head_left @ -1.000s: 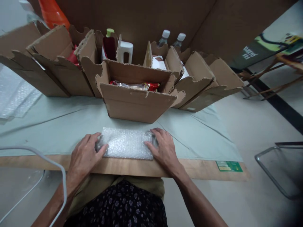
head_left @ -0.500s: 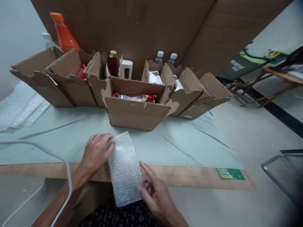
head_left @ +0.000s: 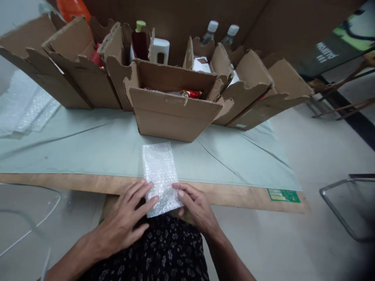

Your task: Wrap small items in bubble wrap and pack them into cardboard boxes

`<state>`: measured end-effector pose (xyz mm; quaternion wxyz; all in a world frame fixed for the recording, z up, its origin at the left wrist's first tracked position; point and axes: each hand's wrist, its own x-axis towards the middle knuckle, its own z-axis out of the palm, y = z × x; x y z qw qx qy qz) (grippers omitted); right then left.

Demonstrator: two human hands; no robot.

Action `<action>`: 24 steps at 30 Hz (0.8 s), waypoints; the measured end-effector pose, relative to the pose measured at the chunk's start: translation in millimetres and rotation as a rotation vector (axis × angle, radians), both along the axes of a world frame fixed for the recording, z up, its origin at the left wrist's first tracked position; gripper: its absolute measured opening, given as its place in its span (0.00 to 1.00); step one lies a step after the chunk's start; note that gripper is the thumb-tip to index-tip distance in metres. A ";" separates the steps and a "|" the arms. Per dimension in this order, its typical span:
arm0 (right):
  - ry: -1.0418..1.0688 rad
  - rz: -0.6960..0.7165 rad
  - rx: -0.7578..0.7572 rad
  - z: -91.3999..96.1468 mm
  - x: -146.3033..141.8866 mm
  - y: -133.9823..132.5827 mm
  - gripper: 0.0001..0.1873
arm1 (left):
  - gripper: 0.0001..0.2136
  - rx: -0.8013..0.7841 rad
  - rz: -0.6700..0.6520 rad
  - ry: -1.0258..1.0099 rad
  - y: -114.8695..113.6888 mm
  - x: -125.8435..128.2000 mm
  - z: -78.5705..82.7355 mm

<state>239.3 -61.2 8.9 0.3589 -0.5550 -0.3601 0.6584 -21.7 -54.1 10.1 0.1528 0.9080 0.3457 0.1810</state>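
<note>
A clear bubble wrap bag (head_left: 159, 166) lies on the table's near edge in front of me, its lower end jutting over the wood. My left hand (head_left: 124, 218) has its fingers spread, with fingertips resting on the bag's lower left side. At the lower right side, my right hand (head_left: 197, 205) pinches the bag's edge between thumb and fingers. Just beyond the bag stands an open cardboard box (head_left: 172, 119) holding shiny red packets (head_left: 193, 94).
Behind stands a row of open cardboard boxes (head_left: 73, 86) with bottles and packs. More bubble wrap bags (head_left: 27, 103) are piled at the left. White cables (head_left: 35, 228) hang at lower left. A metal-framed seat (head_left: 334, 207) is at the right.
The bag has come down flat onto the table edge. My left hand has let go of its upper left corner and moved to its lower left side. The view has tilted down.
</note>
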 end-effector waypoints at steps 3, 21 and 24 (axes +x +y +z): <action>0.068 -0.014 0.008 -0.1 3.9 1.4 0.26 | 0.22 0.061 0.117 -0.198 1.2 20.9 -14.4; -1.083 0.722 1.189 1.8 -2.7 52.1 0.18 | 0.25 -0.229 0.608 -0.360 31.0 40.1 -13.9; -1.035 0.733 1.184 7.4 -3.9 59.0 0.15 | 0.28 0.078 0.502 -0.322 23.3 33.5 -10.9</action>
